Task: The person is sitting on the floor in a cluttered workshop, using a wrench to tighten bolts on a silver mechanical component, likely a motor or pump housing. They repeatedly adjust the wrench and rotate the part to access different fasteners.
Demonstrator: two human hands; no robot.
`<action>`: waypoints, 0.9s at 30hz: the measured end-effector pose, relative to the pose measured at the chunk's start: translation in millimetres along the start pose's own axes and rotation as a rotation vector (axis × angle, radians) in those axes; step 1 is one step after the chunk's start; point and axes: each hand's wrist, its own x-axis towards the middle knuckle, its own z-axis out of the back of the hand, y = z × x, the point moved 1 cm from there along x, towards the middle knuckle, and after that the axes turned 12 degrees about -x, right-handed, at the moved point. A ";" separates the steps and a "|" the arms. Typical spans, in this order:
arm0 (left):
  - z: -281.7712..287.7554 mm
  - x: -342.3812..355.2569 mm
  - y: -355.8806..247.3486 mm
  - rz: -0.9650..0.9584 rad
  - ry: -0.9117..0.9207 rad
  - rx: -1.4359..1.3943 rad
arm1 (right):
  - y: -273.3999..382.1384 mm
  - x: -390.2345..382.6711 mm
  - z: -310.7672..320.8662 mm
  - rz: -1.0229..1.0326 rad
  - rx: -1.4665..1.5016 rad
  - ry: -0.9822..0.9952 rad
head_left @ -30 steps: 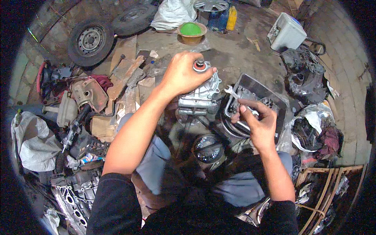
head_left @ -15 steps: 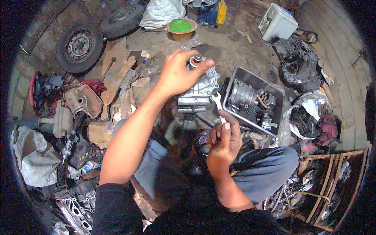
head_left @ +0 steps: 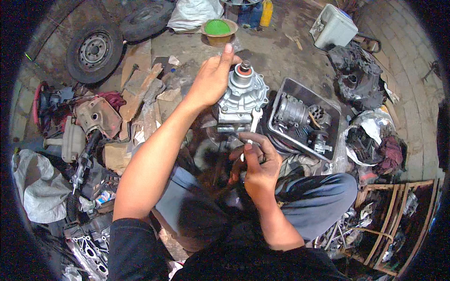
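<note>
A silver compressor (head_left: pixel 241 98) stands upright in front of me, its dark shaft and orange ring on top. My left hand (head_left: pixel 213 80) is closed around its left side near the top, thumb pointing up; the other fingertips are hidden behind it. In my right hand (head_left: pixel 263 164) is an open-end wrench (head_left: pixel 255 122), gripped low on its handle. The wrench's upper jaw lies at the lower right edge of the compressor's flange, by a bolt; whether it is seated on the bolt I cannot tell.
Right of the compressor, a grey tub (head_left: pixel 304 152) holds several metal parts. Two tyres (head_left: pixel 94 50) lean at the far left, and a bowl (head_left: pixel 219 40) with a green insert is at the back. Engine scrap (head_left: pixel 358 75) and a white box (head_left: pixel 333 29) are on the right.
My left hand has shifted from over the compressor's shaft to its left side, exposing the top. My right hand has moved slightly left, bringing the wrench's jaw to the flange edge.
</note>
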 end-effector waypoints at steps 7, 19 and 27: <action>-3.0 -3.4 0.8 -0.057 -0.034 0.019 | -2.1 5.3 -6.3 -0.015 0.080 0.033; -2.2 -2.1 2.0 -0.224 0.059 0.068 | 19.6 4.1 16.3 -0.231 0.186 -0.138; -6.2 0.5 -0.2 -0.222 0.065 0.023 | 15.0 49.8 68.5 -0.243 0.206 -0.150</action>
